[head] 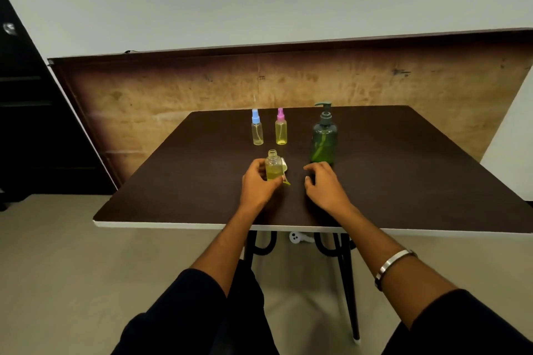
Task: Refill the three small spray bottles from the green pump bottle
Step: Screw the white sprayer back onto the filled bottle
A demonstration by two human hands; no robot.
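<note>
The left hand [259, 181] grips the uncapped small bottle [273, 166], standing on the table [403, 170] just left of the green pump bottle [324, 138]; the right hand [323, 181] is relaxed, holding nothing, in front of that pump bottle

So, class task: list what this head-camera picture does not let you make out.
- Lower half of the open bottle: hidden by the left hand gripping it.
- Its white spray cap: mostly behind the bottle, too small.
- Base of the green pump bottle: behind the right hand.
- Table: cut off at right.
</note>
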